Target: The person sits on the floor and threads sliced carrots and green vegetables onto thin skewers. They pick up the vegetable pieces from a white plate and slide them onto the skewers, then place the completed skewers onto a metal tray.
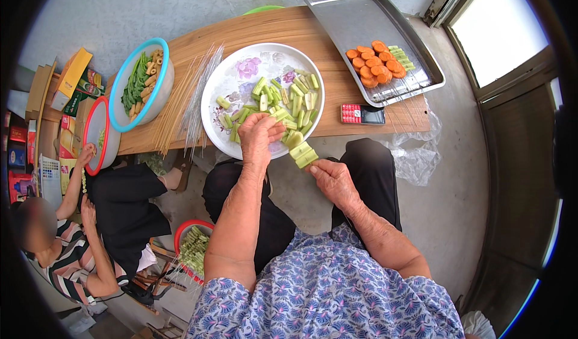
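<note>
A large white plate [232,66] with a flower pattern bears many cut pieces of a pale green vegetable stalk [298,99]. Over its near rim, my left hand [261,136] has thumb and fingertips together at a green piece, apparently pinched between them. Just to the right of the plate's near edge, my right hand [332,181] grips the end of a thin skewer; most of the skewer is hidden by several green pieces [303,154] threaded side by side on it.
Loose skewers [180,99] lie left of the plate. A metal tray [334,14] holds skewered carrot slices [370,66]; a red mobile phone [361,114] lies near it. Basins [166,52] stand at the left. A seated person [76,257] handles a skewer there. A red-rimmed basin [180,228] stands lower down.
</note>
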The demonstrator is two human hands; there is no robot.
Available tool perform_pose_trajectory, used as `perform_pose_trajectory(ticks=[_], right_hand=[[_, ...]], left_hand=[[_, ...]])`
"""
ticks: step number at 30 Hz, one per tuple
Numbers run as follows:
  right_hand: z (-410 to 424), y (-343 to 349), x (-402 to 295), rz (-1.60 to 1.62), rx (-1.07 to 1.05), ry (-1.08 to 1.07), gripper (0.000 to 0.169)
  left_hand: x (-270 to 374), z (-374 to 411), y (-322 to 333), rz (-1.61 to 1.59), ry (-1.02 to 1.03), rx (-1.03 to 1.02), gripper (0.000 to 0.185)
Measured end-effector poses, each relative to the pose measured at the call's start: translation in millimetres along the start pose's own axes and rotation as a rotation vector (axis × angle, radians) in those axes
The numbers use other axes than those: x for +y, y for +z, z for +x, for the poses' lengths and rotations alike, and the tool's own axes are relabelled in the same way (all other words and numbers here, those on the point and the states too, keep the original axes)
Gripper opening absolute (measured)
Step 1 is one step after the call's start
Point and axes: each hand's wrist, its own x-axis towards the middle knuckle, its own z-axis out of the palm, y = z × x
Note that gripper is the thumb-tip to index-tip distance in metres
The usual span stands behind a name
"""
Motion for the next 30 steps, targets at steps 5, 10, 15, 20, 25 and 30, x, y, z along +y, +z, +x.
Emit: perform_pose_trajectory(ticks=[5, 10, 15, 20, 25, 30], right_hand=[[4, 1, -11, 0.118, -0.018, 0.101, 0.018], [8, -1, -12, 0.316, -0.042, 0.212, 0.019], [11, -2, -10, 0.477, -0.055, 0.282, 0.018], [12, -2, -9, 0.440, -0.088, 0.248, 0.019], [11, 1, -7, 0.256, -0.047, 0.186, 0.019], [13, 2, -4, -0.165, 0.061, -0.093, 0.016]], left_hand=[[-5, -8, 5, -0.041, -0.050, -0.002, 0.012], [-9, -11, 4, -0.020, -0.078, -0.090, 0.019], [-7, -14, 9, -0.187, -0.116, -0.153, 0.015], [-13, -10, 9, -0.145, -0.086, -0.113, 0.017], [-17, -10, 7, -0.112, -0.072, -0.111, 0.018], [-16, -14, 5, -0.092, -0.076, -0.138, 0.015]])
